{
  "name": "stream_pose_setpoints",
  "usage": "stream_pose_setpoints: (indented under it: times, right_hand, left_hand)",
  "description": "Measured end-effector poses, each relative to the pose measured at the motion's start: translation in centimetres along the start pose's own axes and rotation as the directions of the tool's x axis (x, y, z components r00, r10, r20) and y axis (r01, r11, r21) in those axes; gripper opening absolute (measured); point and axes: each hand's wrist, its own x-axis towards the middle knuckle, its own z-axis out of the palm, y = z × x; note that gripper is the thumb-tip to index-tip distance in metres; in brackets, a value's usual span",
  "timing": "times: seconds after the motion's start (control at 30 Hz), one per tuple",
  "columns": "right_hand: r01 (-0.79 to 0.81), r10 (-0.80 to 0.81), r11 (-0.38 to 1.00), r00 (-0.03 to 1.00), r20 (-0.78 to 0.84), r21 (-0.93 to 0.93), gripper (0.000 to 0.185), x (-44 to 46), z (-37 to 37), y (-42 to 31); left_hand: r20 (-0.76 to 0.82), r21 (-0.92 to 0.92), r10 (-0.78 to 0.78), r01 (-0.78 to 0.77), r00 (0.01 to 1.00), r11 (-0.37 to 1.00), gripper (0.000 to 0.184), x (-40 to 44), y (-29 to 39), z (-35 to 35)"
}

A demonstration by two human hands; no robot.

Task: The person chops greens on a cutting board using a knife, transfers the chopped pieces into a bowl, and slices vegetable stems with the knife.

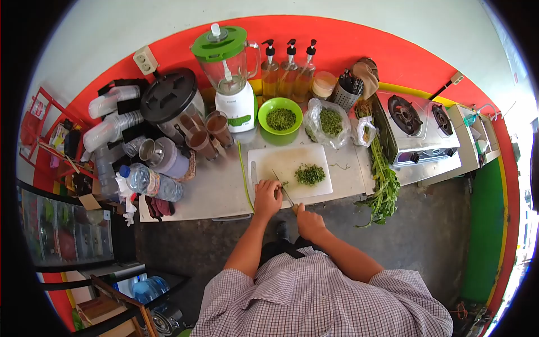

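A white cutting board [311, 157] lies near the counter's front edge. Chopped greens [310, 174] form a small pile on its right half. My right hand [309, 221] is closed round the handle of a knife [285, 192], whose blade slants up and left over the board. On the board's left part, my left hand [268, 197] rests with its fingers curled beside the blade; whatever is under them is too hidden to make out. A long green stem [242, 171] lies along the board's left side. Behind the board stands a green bowl [287, 136] holding more chopped greens.
A blender [234, 106], pump bottles [289, 76] and a bag of greens [331, 124] stand behind the board. Leafy stalks [383, 188] hang over the front edge beside a gas stove [418, 121]. A water bottle [151, 182], cups and a black-lidded container [169, 95] crowd the left.
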Motion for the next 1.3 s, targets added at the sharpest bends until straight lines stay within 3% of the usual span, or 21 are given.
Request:
stream_pose_setpoints:
  times: [0.1,0.17,0.27,0.5,0.7,1.0,1.1,1.3]
  right_hand:
    - [0.078,-0.079,0.996,0.997,-0.017,-0.044,0.059,0.0,-2.2,0.1]
    - [0.076,-0.076,0.996,0.997,0.0,-0.042,0.072,-0.2,-2.6,0.2]
    - [0.04,-0.039,0.999,0.999,-0.024,0.005,0.07,0.3,-0.1,0.2]
    - [0.102,-0.1,0.994,0.993,-0.059,0.029,0.068,0.0,-1.8,0.5]
    - [0.076,-0.079,0.994,0.996,0.038,0.079,0.073,0.5,-1.7,0.8]
    - [0.046,-0.051,0.996,0.997,0.065,0.073,0.083,1.2,-1.0,0.4]
    - [0.078,-0.081,0.995,0.996,0.043,0.059,0.083,1.6,-1.9,0.8]
    - [0.035,-0.038,0.996,0.998,0.041,0.082,0.069,0.4,-1.3,0.0]
  left_hand:
    - [-0.017,-0.03,-0.016,0.015,1.0,0.999,0.02,-0.2,0.1,0.4]
    - [-0.05,0.003,0.011,-0.011,0.999,1.0,0.021,-0.1,0.1,0.4]
    - [-0.046,-0.02,0.027,-0.028,0.999,0.999,0.023,-0.1,0.0,0.4]
    - [0.027,-0.051,-0.03,0.031,0.999,0.998,0.021,0.4,0.1,-0.1]
    - [0.035,-0.06,-0.016,0.018,0.999,0.998,0.02,0.0,0.1,0.0]
    - [0.126,-0.127,-0.062,0.078,0.99,0.989,0.022,0.5,-0.6,-0.3]
    - [0.157,-0.15,-0.143,0.167,0.977,0.974,0.02,0.5,-0.7,-0.5]
    - [0.109,-0.061,-0.1,0.107,0.989,0.992,0.01,-0.1,-0.6,-0.2]
